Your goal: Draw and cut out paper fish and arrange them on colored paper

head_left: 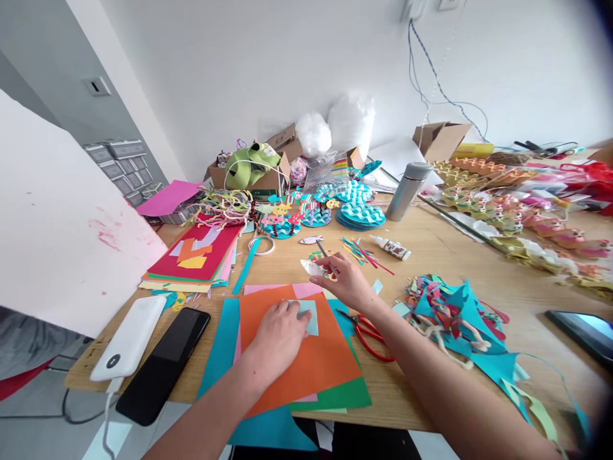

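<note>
My left hand [280,332] lies with fingers together on a small pale blue paper piece [311,317], on top of an orange sheet [316,367]. Further up, my right hand [345,278] is closed around a dark pen [322,248], and a small white fish-shaped cutout [310,267] is at its fingertips. Another fish cutout [311,239] rests on the table just beyond. Red-handled scissors [371,338] lie beneath my right forearm, beside the orange sheet.
A phone [165,364] and white power bank [129,335] sit at the left. Paper scraps [454,313] are piled right. A glue bottle [391,247], a silver flask [407,191] and stacked blue discs [360,216] stand further back.
</note>
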Demonstrator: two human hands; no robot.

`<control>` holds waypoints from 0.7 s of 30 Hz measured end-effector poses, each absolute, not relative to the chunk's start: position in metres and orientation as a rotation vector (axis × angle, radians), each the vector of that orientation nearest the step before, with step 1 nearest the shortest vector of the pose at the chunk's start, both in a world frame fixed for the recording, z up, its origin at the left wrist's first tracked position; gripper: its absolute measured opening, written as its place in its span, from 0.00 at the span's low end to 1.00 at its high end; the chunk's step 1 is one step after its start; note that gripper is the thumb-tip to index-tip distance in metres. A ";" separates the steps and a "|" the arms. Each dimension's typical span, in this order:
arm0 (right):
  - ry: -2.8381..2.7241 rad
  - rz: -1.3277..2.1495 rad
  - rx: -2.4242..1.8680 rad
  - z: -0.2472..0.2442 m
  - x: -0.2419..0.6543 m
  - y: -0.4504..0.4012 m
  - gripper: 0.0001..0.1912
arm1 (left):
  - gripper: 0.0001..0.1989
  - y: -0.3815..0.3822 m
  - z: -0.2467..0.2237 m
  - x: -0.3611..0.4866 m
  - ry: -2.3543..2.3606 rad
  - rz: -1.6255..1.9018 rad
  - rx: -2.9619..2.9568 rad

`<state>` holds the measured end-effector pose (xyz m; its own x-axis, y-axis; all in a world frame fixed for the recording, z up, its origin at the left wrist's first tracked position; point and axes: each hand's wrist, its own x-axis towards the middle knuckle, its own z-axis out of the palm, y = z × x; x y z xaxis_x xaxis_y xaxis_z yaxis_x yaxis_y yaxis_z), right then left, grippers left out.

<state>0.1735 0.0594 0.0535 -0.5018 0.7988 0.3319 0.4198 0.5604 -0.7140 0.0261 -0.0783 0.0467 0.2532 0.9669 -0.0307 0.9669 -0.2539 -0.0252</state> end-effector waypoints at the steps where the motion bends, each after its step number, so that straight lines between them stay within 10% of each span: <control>1: -2.128 0.752 -0.975 0.051 0.174 0.060 0.19 | 0.15 -0.076 0.047 0.026 -1.911 0.070 -2.482; 21: -2.168 0.868 -1.065 0.050 0.185 0.065 0.21 | 0.18 -0.050 0.051 -0.037 -2.370 -0.173 -2.245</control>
